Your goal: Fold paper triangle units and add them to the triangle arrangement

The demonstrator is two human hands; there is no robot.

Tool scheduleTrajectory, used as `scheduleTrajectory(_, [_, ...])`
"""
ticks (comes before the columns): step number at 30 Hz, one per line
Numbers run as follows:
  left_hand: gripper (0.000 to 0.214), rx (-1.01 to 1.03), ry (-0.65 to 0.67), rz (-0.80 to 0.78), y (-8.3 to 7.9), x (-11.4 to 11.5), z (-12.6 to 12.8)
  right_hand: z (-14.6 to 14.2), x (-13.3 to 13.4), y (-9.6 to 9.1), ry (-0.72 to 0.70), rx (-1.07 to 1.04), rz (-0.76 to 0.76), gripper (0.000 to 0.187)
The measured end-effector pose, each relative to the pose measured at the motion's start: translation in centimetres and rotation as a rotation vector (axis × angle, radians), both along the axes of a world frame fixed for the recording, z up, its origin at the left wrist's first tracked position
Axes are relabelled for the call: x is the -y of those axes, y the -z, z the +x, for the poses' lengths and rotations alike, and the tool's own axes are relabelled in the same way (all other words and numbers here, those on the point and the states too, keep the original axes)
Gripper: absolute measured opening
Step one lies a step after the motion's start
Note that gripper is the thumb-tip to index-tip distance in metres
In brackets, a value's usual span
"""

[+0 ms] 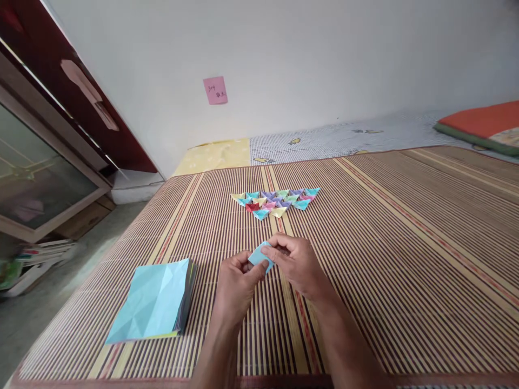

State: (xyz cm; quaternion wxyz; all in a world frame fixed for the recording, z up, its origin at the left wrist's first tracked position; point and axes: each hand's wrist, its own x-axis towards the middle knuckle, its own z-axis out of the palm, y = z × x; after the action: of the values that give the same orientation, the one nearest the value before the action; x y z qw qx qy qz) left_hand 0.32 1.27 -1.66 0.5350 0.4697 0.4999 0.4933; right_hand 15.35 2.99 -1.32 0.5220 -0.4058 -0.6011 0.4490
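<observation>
At the far left, a dark red door (121,129) stands beyond the left edge of a striped brown-and-cream slatted mat (385,259). Towards the mat's near left corner lies a thick stack of square paper sheets (150,300), its top sheet light blue and crossed by creases, with a yellow-green edge showing below. To the right of the stack, well apart from it, the left hand (235,281) reaches in from the near edge, fingers curled, gripping a small folded light-blue paper (258,256) with its thumb on the lower side. A pink square note with handwriting (215,90) is on the white wall past the far edge.

The folded paper sits between the two hands, at their fingertips, tilted and touched by both; whether it also touches the mat cannot be told. Beyond it, nearer the mat's far edge, small folded paper pieces in blue, yellow, purple, green, pink and red (279,201) lie in close rows. The right hand (295,262) pinches the folded paper's upper right part, thumb on top and the other fingers bent. Past the far right corner lies orange-and-green folded bedding (480,125).
</observation>
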Motion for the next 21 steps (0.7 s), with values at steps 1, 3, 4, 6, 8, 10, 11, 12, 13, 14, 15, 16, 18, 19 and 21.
scheduleTrajectory(1, [0.023,-0.030,0.004,0.018,0.10,0.01,0.06,-0.12,0.07,-0.12,0.027,0.020,0.024,0.023])
scheduleTrajectory(3, [0.023,-0.079,0.025,0.056,0.28,-0.01,0.07,-0.25,0.21,-0.35,0.049,0.048,0.048,0.026])
scheduleTrajectory(4, [0.023,-0.088,0.040,0.069,0.34,-0.03,0.04,-0.26,0.27,-0.43,0.047,0.051,0.044,0.027])
scheduleTrajectory(6, [0.023,-0.078,0.078,0.070,0.35,-0.06,-0.06,-0.21,0.32,-0.49,0.027,0.041,0.014,0.027])
scheduleTrajectory(8, [0.023,-0.052,0.119,0.048,0.20,-0.04,-0.12,-0.15,0.30,-0.43,0.013,0.022,-0.014,0.027])
scheduleTrajectory(10, [0.023,-0.015,0.153,0.027,-0.06,0.05,-0.09,-0.13,0.27,-0.27,0.024,0.001,-0.024,0.027])
scheduleTrajectory(11, [0.023,0.000,0.167,0.021,-0.20,0.12,-0.05,-0.15,0.25,-0.18,0.037,-0.015,-0.023,0.028])
scheduleTrajectory(12, [0.023,0.009,0.178,0.019,-0.31,0.19,0.00,-0.17,0.23,-0.08,0.054,-0.034,-0.022,0.028])
scheduleTrajectory(13, [0.023,0.013,0.187,0.021,-0.39,0.26,0.06,-0.20,0.20,0.01,0.070,-0.056,-0.023,0.028])
scheduleTrajectory(14, [0.024,0.010,0.191,0.021,-0.42,0.31,0.11,-0.23,0.16,0.10,0.083,-0.078,-0.028,0.028])
scheduleTrajectory(15, [0.025,0.007,0.191,0.019,-0.41,0.34,0.15,-0.24,0.10,0.16,0.094,-0.099,-0.035,0.028])
scheduleTrajectory(16, [0.025,0.012,0.177,0.015,-0.35,0.34,0.19,-0.23,0.03,0.21,0.101,-0.117,-0.041,0.028])
scheduleTrajectory(18, [0.025,0.042,0.120,0.010,-0.14,0.23,0.21,-0.15,-0.11,0.22,0.071,-0.134,-0.055,0.029])
scheduleTrajectory(19, [0.024,0.062,0.086,0.010,-0.02,0.13,0.18,-0.08,-0.17,0.20,0.044,-0.140,-0.059,0.031])
scheduleTrajectory(21, [0.024,0.097,0.027,0.018,0.20,-0.08,0.09,0.05,-0.19,0.14,-0.021,-0.115,-0.068,0.035])
